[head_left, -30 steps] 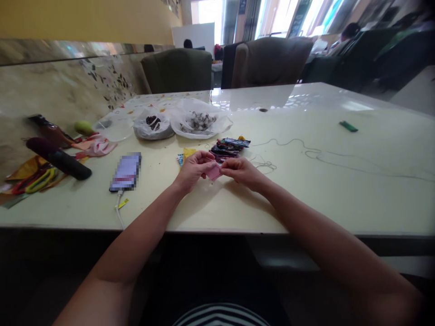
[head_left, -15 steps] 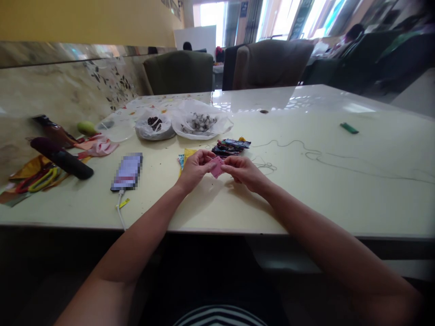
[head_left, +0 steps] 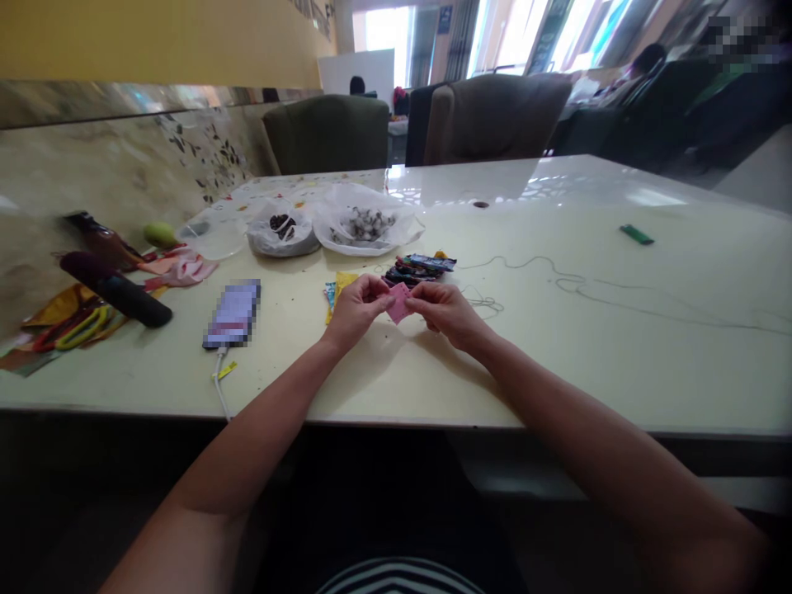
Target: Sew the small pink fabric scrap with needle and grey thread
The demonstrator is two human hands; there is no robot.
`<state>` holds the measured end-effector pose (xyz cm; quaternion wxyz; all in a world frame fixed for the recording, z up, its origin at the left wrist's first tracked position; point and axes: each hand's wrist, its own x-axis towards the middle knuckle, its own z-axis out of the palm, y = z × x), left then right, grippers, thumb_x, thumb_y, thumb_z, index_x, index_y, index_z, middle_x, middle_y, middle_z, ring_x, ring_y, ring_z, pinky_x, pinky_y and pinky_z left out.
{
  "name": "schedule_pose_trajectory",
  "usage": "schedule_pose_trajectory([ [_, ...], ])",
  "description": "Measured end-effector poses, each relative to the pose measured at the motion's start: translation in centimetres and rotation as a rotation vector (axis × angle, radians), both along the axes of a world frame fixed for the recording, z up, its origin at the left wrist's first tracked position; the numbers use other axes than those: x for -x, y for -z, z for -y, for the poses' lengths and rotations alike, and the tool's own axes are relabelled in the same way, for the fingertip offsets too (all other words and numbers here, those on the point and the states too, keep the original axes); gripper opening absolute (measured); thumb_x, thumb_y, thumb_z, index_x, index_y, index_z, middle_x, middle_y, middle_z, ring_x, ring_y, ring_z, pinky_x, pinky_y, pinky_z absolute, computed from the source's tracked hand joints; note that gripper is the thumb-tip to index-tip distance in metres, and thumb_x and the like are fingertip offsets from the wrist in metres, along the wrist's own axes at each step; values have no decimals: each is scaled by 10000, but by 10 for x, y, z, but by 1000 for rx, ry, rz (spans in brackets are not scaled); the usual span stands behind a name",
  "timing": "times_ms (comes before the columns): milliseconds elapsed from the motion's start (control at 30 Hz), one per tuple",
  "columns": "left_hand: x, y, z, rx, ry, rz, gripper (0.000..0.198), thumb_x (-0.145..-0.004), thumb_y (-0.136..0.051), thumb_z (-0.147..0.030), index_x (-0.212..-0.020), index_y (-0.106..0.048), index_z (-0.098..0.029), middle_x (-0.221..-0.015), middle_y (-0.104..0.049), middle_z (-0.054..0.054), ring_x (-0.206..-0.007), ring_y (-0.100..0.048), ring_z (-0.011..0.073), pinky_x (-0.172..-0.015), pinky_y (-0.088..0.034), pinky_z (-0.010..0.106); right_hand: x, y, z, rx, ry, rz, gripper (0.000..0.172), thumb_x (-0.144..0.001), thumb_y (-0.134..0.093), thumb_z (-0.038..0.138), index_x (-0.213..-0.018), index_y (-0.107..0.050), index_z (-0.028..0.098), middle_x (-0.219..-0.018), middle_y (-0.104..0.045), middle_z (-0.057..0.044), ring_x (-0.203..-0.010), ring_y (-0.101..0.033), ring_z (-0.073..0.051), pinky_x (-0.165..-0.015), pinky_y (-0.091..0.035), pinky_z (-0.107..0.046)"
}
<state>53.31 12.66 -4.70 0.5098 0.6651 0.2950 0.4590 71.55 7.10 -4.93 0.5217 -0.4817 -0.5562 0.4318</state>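
Note:
A small pink square piece (head_left: 399,305), thin like folded paper or cloth, is held up between both hands over the near part of the table. My left hand (head_left: 357,312) pinches its left edge between thumb and fingers. On the opposite edge my right hand (head_left: 446,309) has a similar pinch. Just beyond the hands lies a pile of dark, colourful folded packets (head_left: 421,267). A yellow packet (head_left: 344,285) is partly covered by my left hand. Thin string (head_left: 486,304) lies in loops to the right of my right hand.
A phone (head_left: 233,313) with a white cable lies left of my arms. Farther left are a dark cylinder (head_left: 117,289), a bottle (head_left: 102,239) and pink cloth (head_left: 186,268). Two plastic bags (head_left: 281,239) with contents stand behind. A green object (head_left: 636,234) lies far right.
The pink piece has shifted very slightly to the right and tilted a little between the fingers. Both hands keep their pinch on it.

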Motion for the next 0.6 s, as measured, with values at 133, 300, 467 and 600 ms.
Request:
schedule_pose_trajectory([
  [133, -1, 1, 0, 28, 6, 25, 266, -720, -792, -295, -856, -604, -163, -788, -631, -9, -738, -587, 116, -710, -489, 265, -1, 1, -1, -19, 4, -6, 291, -758, -740, 434, -734, -642, 161, -541, -465, 62, -454, -325, -55, -432, -200, -236],
  [300, 1, 2, -1, 19, -4, 1, 250, -719, -787, -300, -841, -622, -158, -792, -640, -1, -737, -591, 120, -721, -488, 273, -1, 2, -2, -40, 10, 4, 294, -764, -742, 439, -738, -656, 159, -547, -479, 51, -497, -351, -68, -461, -220, -236],
  [467, 2, -1, 1, 4, 19, -74, 248, -744, -788, -342, -838, -672, -145, -782, -664, 13, -718, -578, 122, -702, -456, 267, -1, 1, -1, -70, 0, 35, 306, -775, -750, 446, -735, -666, 155, -546, -491, 41, -507, -368, -73, -472, -239, -237],
  [600, 1, -2, 4, 15, 101, -94, 283, -744, -800, -389, -841, -696, -145, -794, -677, 25, -745, -587, 137, -723, -453, 273, 0, 0, 1, -50, -27, 49, 326, -813, -735, 463, -754, -675, 148, -560, -533, 24, -488, -349, -65, -464, -234, -240],
])
